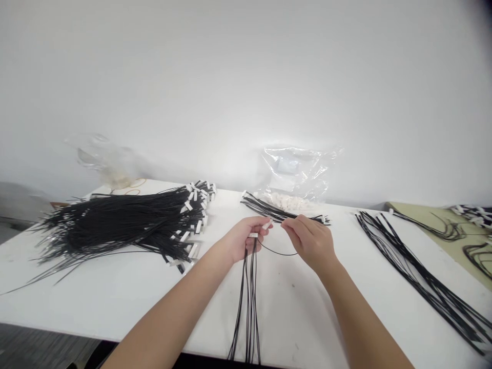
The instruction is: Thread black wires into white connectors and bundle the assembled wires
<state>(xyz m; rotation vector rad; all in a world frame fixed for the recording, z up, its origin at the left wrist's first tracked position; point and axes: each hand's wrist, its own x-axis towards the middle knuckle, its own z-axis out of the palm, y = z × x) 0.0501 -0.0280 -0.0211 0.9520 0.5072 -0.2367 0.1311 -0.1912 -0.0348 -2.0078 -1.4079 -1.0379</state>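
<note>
My left hand [249, 237] is closed around a wire harness, with a small white connector [266, 224] between its fingertips. A second white connector [253, 235] shows just below, at the fingers. Black wires [249, 297] hang from this hand past the table's front edge. My right hand [309, 240] is closed in a pinch close by on the right. One thin black wire [279, 253] loops between the two hands, its end hidden in the right fingers. Behind them lies a short bundle of black wires [265, 207] with white ends.
To the left, a large pile of black wires [123, 220] with white connectors covers the white table [115, 297]. A clear bag [295, 174] of small white parts leans on the wall; another plastic bag [103, 159] is farther left. Long wires [418, 277] and a green mat [423, 215] lie right.
</note>
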